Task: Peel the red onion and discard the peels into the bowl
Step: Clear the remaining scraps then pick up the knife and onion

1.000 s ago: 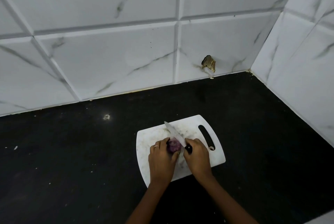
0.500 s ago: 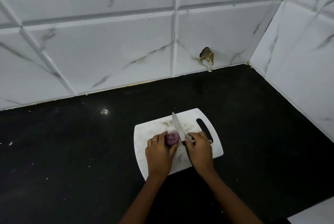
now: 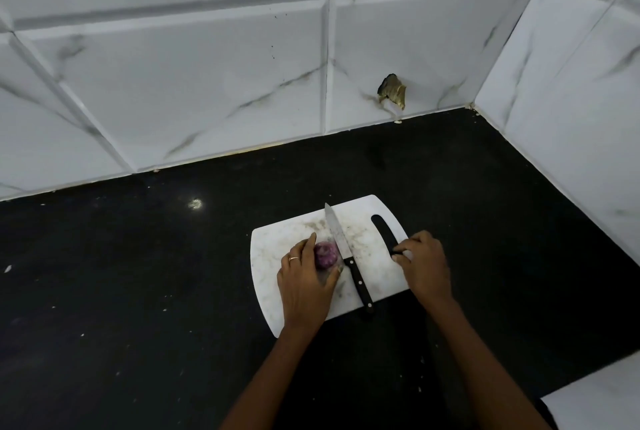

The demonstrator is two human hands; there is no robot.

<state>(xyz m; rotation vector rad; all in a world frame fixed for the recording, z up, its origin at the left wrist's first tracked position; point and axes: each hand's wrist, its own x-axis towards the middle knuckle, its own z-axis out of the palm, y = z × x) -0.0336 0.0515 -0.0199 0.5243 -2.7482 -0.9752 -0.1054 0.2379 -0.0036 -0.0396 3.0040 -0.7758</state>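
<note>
The left hand (image 3: 304, 282) curls around the red onion (image 3: 325, 254), fingers over its far side and thumb at its near side, holding it down on the white cutting board (image 3: 277, 305); a ring sits on one finger. The onion shows purple, streaked skin and lies toward the left half of the board, just beside the blade of a knife (image 3: 346, 256). The knife lies flat on the board with no hand on it, its tip pointing away from the person and its black riveted handle reaching the board's near edge. The right hand (image 3: 424, 265) rests at the board's right side, fingers bent with the tips at the near end of the handle slot (image 3: 382, 230); whether they actually grip the board's edge cannot be told. The board carries faint brownish smears around its middle and sits on a black counter (image 3: 138, 273) dotted with small pale flecks and one bright reflection. Behind the counter rise white marble-patterned wall tiles (image 3: 194, 83), which turn a corner on the right, and one tile near that corner has a broken hole (image 3: 392, 90) low down.
</note>
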